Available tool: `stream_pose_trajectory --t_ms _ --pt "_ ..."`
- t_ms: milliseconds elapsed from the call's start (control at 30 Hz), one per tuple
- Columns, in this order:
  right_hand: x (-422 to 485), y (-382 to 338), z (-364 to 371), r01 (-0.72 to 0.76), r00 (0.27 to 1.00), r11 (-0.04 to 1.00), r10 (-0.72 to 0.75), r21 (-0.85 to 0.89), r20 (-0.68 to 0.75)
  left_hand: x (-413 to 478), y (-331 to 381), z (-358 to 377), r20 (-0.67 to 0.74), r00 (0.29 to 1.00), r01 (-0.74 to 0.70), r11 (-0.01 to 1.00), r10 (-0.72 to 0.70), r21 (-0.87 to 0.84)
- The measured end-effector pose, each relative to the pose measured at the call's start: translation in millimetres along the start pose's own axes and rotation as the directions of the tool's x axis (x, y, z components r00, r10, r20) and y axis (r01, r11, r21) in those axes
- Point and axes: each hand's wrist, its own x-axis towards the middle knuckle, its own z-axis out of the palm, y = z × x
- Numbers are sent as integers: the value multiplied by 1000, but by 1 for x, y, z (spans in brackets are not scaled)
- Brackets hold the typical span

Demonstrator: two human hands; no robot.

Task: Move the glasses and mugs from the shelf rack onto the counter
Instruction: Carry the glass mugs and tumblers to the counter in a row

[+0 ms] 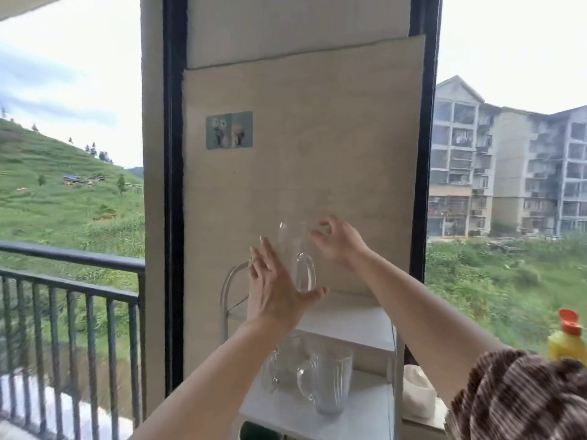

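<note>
A tall clear glass with a handle (293, 249) stands on the top shelf of the white shelf rack (349, 319), in front of a beige panel. My left hand (273, 281) is flat and open against the glass's left side, with the thumb stretched under its base. My right hand (336, 242) hovers at the glass's upper right with fingers spread and curled; I cannot tell if it touches. On the lower shelf stand two clear glass mugs, a ribbed one (333, 382) in front and another (279, 366) behind it to the left.
A yellow bottle with an orange cap (567, 341) stands at the right edge. A white cloth-like object (417, 395) lies right of the rack. Brown striped fabric (521, 398) fills the lower right corner. A dark balcony railing (73, 258) runs on the left.
</note>
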Motion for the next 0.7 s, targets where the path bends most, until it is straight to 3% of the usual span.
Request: stream_pose_trajectory --t_ms 167,333,467,567,700 --pt "41 -3 18 -132 991 967 125 216 44 11 -8 10 11 999 36 990 -35 -136" --pt "53 -10 35 -207 972 898 145 389 183 21 -24 2 57 998 10 974 3 -225" --pt "54 -12 47 -252 959 856 161 451 231 22 -38 -15 56 998 3 946 16 -323" --pt "55 -12 51 -283 953 823 183 492 243 24 -42 -25 -38 998 35 953 -48 -301" --pt "54 -10 53 -280 959 808 217 518 180 28 -37 -32 -13 993 108 953 -116 -282"
